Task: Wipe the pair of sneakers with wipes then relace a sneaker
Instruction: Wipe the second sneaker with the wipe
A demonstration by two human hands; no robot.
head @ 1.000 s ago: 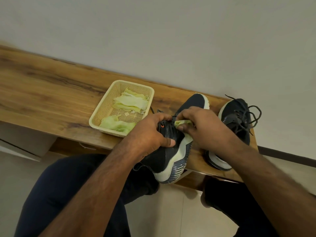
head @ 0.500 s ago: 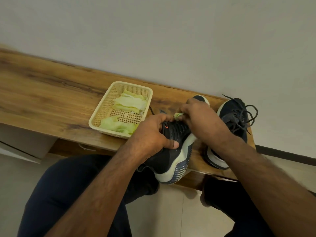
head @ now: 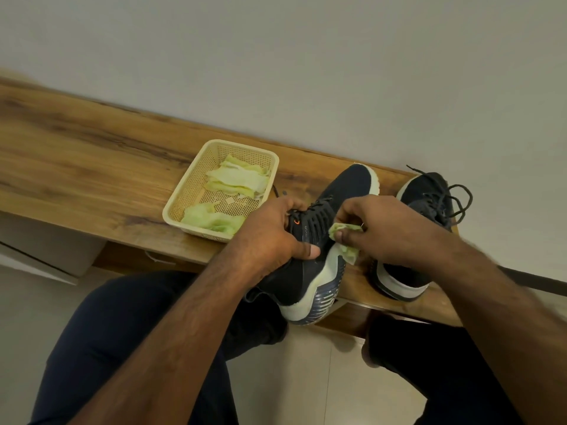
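Observation:
A dark navy sneaker [head: 346, 191] with a white sole lies tilted on its side at the bench's front edge, heel hanging over toward me. My left hand [head: 273, 237] grips it around the collar, thumb on its side. My right hand [head: 386, 231] pinches a pale green wipe [head: 345, 240] and presses it against the sneaker's side by the sole. The second dark sneaker [head: 429, 207], with loose black laces, stands on the bench to the right, partly hidden behind my right hand.
A cream plastic basket [head: 190, 194] holding several crumpled green wipes sits on the wooden bench [head: 76, 167] left of the sneakers. A grey wall runs right behind the bench. My knees in dark trousers are below the bench edge, over a pale tiled floor.
My right hand with the wipe has moved back from the sneaker's toe end to the middle of its side, toward me. The left hand keeps its grip.

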